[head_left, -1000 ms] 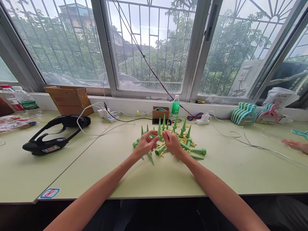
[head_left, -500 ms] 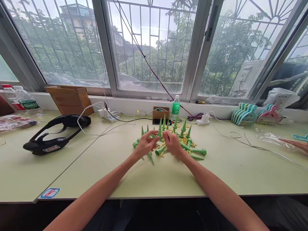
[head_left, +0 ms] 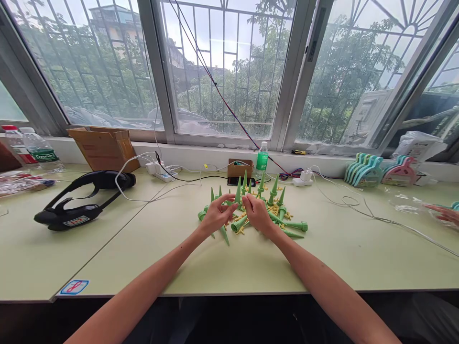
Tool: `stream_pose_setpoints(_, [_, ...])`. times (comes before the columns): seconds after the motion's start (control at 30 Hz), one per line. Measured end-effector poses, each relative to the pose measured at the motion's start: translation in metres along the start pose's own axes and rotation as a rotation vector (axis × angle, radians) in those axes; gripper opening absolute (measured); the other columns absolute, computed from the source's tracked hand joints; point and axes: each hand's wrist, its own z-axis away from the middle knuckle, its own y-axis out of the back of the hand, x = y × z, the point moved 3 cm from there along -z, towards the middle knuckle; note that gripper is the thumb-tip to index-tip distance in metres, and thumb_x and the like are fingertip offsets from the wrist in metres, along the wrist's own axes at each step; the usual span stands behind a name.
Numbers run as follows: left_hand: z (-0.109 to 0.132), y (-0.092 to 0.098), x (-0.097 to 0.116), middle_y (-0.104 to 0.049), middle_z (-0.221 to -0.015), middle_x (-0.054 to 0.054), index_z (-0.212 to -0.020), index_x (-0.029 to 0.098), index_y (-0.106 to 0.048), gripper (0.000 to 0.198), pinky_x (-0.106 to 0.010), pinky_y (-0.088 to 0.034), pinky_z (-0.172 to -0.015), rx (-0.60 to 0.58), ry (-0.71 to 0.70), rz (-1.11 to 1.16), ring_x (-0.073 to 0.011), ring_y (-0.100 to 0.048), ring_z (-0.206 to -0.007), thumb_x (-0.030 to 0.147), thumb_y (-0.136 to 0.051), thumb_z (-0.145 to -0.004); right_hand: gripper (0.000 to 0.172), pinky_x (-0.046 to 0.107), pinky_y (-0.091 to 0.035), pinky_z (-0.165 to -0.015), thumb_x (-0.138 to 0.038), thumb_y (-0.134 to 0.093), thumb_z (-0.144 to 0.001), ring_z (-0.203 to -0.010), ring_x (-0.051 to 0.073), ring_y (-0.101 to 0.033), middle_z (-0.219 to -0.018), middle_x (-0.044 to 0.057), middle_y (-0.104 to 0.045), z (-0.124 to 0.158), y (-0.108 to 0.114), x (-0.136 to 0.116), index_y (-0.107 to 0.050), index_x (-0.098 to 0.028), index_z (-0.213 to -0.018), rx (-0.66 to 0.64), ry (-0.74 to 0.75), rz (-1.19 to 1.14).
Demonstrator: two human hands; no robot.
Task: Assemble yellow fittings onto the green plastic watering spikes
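Observation:
My left hand (head_left: 214, 215) and my right hand (head_left: 256, 213) meet closely over a pile of green plastic spikes and small yellow pieces. Fingers of both hands are curled into a pinch; whatever sits between them is too small or hidden to name. A green spike (head_left: 238, 190) points up just behind my fingertips, and I cannot tell whether it is held. More tapered green spikes stand upright behind, such as a spike (head_left: 273, 191) at the right. Others lie on their sides, among them a capped spike (head_left: 297, 225) beside my right wrist. Yellow T-shaped pieces (head_left: 275, 210) are scattered between them.
Behind the pile are a small brown box (head_left: 240, 169), a phone (head_left: 233, 181) and a green-labelled bottle (head_left: 262, 157). A black headset (head_left: 82, 200) lies left. White cables (head_left: 358, 206) and hangers (head_left: 364, 170) are right, where another person's hand (head_left: 444, 213) touches clear plastic.
My hands and the spikes stay practically still. At the right edge, the other person's hand and the clear plastic have shifted slightly.

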Motion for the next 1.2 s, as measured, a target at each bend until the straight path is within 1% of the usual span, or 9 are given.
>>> stream_pose_setpoints(0.1, [-0.0003,-0.0001,0.0005,-0.058,-0.065,0.0,-0.119,0.016,-0.054,0.052,-0.019,-0.042,-0.036,-0.002,0.003,0.003,-0.0099,-0.053,-0.048,0.047,-0.063,-0.079,0.034,0.024,-0.023,-0.051,-0.038,-0.033,-0.097,-0.049,0.01,-0.031,-0.056,-0.005,-0.038,0.0,0.0004,-0.0008,-0.031,-0.021,-0.067,-0.006,0.003,-0.004])
stream_pose_setpoints(0.17, [-0.0002,-0.0003,0.0012,-0.059,-0.066,-0.001,-0.119,0.015,-0.054,0.051,-0.019,-0.042,-0.036,-0.001,0.007,0.004,-0.0098,-0.053,-0.049,0.046,-0.063,-0.079,0.034,0.024,-0.024,-0.051,-0.038,-0.032,-0.097,-0.049,0.01,-0.031,-0.056,-0.005,-0.038,-0.0001,0.0006,-0.0011,-0.031,-0.021,-0.067,-0.008,0.002,-0.005])
stream_pose_setpoints(0.37, [0.0009,-0.0002,0.0045,-0.064,-0.085,-0.006,-0.117,0.016,-0.056,0.05,-0.019,-0.042,-0.036,0.017,0.021,0.005,-0.0085,-0.054,-0.049,0.047,-0.063,-0.078,0.035,0.024,-0.025,-0.051,-0.039,-0.032,-0.097,-0.049,0.01,-0.031,-0.056,-0.004,-0.038,0.0002,0.0004,-0.0006,-0.033,-0.021,-0.067,-0.014,-0.003,0.0])
stream_pose_setpoints(0.6, [0.0009,-0.0002,0.0031,-0.058,-0.068,-0.001,-0.116,0.016,-0.056,0.05,-0.019,-0.042,-0.036,0.007,0.015,0.004,-0.0094,-0.053,-0.049,0.047,-0.063,-0.078,0.035,0.024,-0.025,-0.051,-0.04,-0.032,-0.097,-0.049,0.01,-0.033,-0.056,-0.004,-0.039,0.0002,-0.0003,0.0008,-0.034,-0.021,-0.068,-0.009,-0.002,0.001])
stream_pose_setpoints(0.73, [0.0005,-0.0002,0.0025,-0.059,-0.07,-0.001,-0.116,0.016,-0.056,0.05,-0.019,-0.042,-0.037,0.011,0.014,0.009,-0.0091,-0.052,-0.049,0.047,-0.064,-0.078,0.036,0.024,-0.025,-0.051,-0.04,-0.031,-0.097,-0.048,0.01,-0.032,-0.055,-0.004,-0.038,-0.0001,-0.0004,0.0005,-0.033,-0.021,-0.067,-0.008,-0.002,0.011])
stream_pose_setpoints(0.9, [0.0002,0.0001,0.0019,-0.057,-0.066,0.0,-0.117,0.016,-0.055,0.05,-0.019,-0.041,-0.037,0.0,0.021,0.002,-0.0094,-0.052,-0.048,0.047,-0.063,-0.078,0.037,0.024,-0.025,-0.05,-0.041,-0.03,-0.097,-0.048,0.01,-0.031,-0.054,-0.005,-0.038,-0.0002,-0.0001,0.0004,-0.034,-0.021,-0.066,-0.011,-0.005,0.021])
stream_pose_setpoints(1.03, [0.0003,0.0006,0.0023,-0.06,-0.072,-0.001,-0.117,0.016,-0.056,0.05,-0.019,-0.042,-0.037,0.001,0.013,0.008,-0.0088,-0.052,-0.048,0.046,-0.064,-0.078,0.037,0.024,-0.026,-0.051,-0.042,-0.03,-0.097,-0.048,0.01,-0.033,-0.055,-0.004,-0.039,-0.0001,-0.0005,0.0006,-0.036,-0.021,-0.067,-0.017,-0.012,0.021])
stream_pose_setpoints(1.2, [0.0003,0.0006,0.0029,-0.057,-0.062,0.001,-0.116,0.016,-0.057,0.049,-0.019,-0.042,-0.037,0.002,0.01,0.013,-0.0098,-0.053,-0.047,0.045,-0.064,-0.078,0.038,0.024,-0.025,-0.051,-0.042,-0.028,-0.097,-0.048,0.01,-0.032,-0.055,-0.004,-0.039,-0.0003,-0.0011,0.0009,-0.035,-0.021,-0.067,-0.016,-0.015,0.026])
